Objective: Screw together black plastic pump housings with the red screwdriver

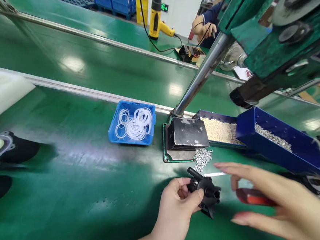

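Note:
My left hand grips a black plastic housing with short tube stubs, thumb on its face. To its right is my right hand, blurred, with thumb and forefinger spread apart. A red-and-black handle lies within its curled lower fingers; what tool it belongs to is hidden. Just beyond the housing, a pile of small metal nuts lies on the green table. A thin white stick sits between the nuts and my right hand.
A black block rests on the press base below a steel column. Blue bins hold beige pieces and metal screws. White rings fill a blue tray. Across the bench are a yellow heat gun and a co-worker's hand.

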`<state>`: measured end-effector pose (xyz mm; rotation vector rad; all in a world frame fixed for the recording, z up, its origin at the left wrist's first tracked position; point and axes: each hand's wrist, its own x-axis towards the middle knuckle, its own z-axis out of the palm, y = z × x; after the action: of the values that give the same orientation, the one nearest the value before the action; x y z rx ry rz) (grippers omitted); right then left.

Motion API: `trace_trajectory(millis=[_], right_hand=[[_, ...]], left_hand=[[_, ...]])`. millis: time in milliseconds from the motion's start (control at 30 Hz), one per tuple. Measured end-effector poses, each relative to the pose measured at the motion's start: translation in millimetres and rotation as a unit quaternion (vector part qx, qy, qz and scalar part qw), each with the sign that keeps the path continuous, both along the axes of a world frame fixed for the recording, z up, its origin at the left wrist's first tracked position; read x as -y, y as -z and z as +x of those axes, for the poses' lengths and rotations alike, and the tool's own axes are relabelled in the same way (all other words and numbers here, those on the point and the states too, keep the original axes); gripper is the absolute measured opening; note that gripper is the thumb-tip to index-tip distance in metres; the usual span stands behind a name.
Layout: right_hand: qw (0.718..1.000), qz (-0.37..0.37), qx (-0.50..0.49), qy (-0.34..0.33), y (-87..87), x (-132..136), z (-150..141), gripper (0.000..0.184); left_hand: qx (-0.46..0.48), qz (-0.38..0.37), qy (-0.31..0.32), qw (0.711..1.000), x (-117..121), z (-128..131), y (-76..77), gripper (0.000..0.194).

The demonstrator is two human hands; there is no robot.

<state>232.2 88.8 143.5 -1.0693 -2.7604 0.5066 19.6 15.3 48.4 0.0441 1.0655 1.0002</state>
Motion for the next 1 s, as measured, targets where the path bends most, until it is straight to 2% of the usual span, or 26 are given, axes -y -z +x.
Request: trace_trajectory(millis=[67, 133, 267, 433, 567, 733, 1000], right_hand=[[0.998, -0.026, 0.051, -0.04, 23.9, 3, -13, 0.075], [0.997, -0.014, 0.049, -0.051, 45.4, 8, -17, 0.069], [1.0, -0.003, 0.001, -0.029, 69.7, 16, -10, 0.055], [0.998, -0.049, -0.042, 0.002, 78.5, 18, -7, 0.054], [0.995, -0.071, -0.065, 0.015, 82.4, 21, -7, 0.056], [0.992, -0.098, -0.079, 0.025, 83.9, 23, -9, 0.056], [0.986, -0.111, -0.113, 0.045, 84.1, 25, -14, 0.052]], left_hand=[[-0.015, 0.008, 0.013, 1.0, 1, 0, 5.2, 0.051], [-0.032, 0.019, 0.029, 0.999, 2, 0, 11.7, 0.051], [-0.036, 0.03, 0.031, 0.998, 4, 2, 21.6, 0.052], [0.01, 0.014, 0.017, 1.0, 3, 2, 19.4, 0.052], [0.026, -0.001, 0.005, 1.0, -2, -1, 6.9, 0.051], [0.022, -0.017, 0.024, 0.999, -6, -5, -7.1, 0.043], [0.006, 0.006, 0.05, 0.999, -7, -7, -6.6, 0.035]])
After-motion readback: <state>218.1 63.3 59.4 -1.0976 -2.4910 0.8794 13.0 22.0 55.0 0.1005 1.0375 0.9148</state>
